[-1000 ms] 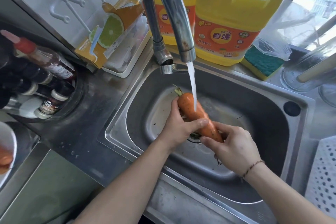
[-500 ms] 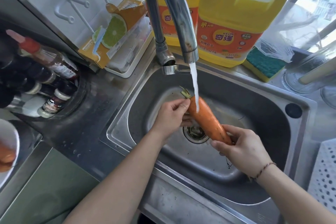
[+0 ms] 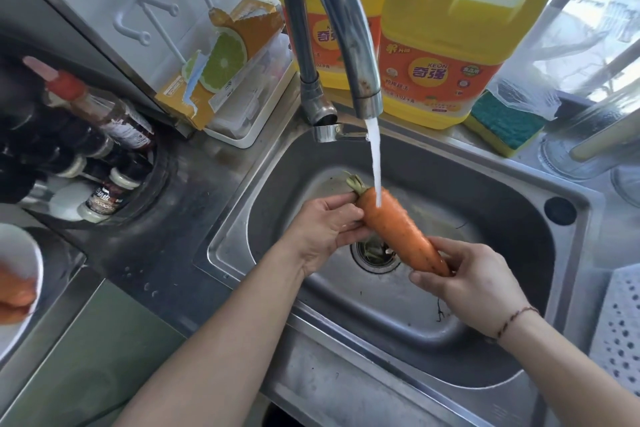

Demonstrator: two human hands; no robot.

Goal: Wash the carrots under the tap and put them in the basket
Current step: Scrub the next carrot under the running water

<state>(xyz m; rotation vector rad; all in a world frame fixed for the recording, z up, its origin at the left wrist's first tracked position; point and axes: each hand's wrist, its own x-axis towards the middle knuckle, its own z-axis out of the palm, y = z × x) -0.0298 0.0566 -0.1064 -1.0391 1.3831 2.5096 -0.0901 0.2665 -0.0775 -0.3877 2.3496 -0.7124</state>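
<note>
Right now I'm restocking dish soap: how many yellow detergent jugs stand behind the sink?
2: one jug right of the tap, the other jug partly hidden behind it. More could be hidden.

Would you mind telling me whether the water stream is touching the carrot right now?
Touching. The head view shows the water stream ending on the upper side of the carrot, near its leafy top, with no gap between them.
</note>
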